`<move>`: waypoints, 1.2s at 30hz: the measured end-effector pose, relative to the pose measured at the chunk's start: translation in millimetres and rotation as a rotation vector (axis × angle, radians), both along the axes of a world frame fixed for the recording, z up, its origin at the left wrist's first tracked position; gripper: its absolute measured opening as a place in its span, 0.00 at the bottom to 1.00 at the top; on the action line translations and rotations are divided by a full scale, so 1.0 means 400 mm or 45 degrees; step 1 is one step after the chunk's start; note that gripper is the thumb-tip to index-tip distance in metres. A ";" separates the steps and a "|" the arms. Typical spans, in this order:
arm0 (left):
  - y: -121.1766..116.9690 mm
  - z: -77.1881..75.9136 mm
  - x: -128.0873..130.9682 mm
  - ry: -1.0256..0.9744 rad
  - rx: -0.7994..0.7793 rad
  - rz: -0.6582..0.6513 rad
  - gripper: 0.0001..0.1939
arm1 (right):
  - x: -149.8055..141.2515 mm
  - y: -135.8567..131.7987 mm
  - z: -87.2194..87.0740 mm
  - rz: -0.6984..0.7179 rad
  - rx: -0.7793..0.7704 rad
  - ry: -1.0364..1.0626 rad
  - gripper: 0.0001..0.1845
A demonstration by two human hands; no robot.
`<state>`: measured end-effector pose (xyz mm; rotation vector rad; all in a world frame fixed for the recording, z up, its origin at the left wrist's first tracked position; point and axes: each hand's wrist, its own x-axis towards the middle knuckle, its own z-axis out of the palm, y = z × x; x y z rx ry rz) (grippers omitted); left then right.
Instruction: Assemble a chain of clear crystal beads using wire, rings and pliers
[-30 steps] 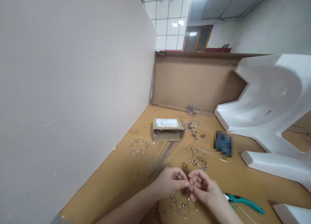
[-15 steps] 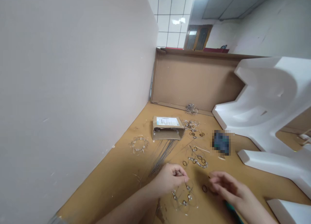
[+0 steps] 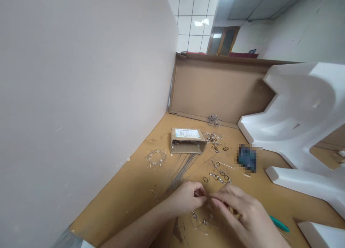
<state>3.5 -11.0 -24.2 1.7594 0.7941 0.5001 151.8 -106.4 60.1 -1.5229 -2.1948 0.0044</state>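
My left hand (image 3: 188,197) is closed in a pinch on the upper end of a loop of thin wire with clear beads (image 3: 204,221), which hangs or lies just below the fingertips. Close by on the right is my right hand (image 3: 241,212), thumb and forefinger pointing at the left fingertips; whatever they pinch is too small to make out. That hand covers part of the beaded loop. Just beyond the hands lie several dark rings (image 3: 206,179) and a chain of clear beads (image 3: 221,180). A green tool handle (image 3: 279,223) shows beside my right wrist.
An open cardboard box (image 3: 188,140) stands farther back, with straight wires (image 3: 182,171) in front. Another beaded loop (image 3: 156,157) lies left, with wire piles (image 3: 214,120) behind. White foam (image 3: 299,108) borders the right, a pale panel (image 3: 88,97) the left. A blurred dark object (image 3: 247,158) lies right.
My right hand has moved left and inward, up to my left fingertips, and now covers part of the beaded loop. More of the green handle shows. My left hand has hardly moved.
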 end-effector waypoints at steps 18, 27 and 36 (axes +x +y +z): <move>-0.014 0.045 0.003 -0.323 -0.318 -0.078 0.14 | 0.012 0.013 -0.092 -0.260 -0.476 0.425 0.14; -0.008 0.039 0.003 -0.237 -0.365 -0.048 0.17 | 0.250 -0.076 -0.096 -0.517 -0.276 -0.058 0.18; -0.001 0.054 -0.008 -0.213 -0.562 -0.124 0.19 | 0.344 -0.162 -0.260 -0.361 -0.023 -0.646 0.32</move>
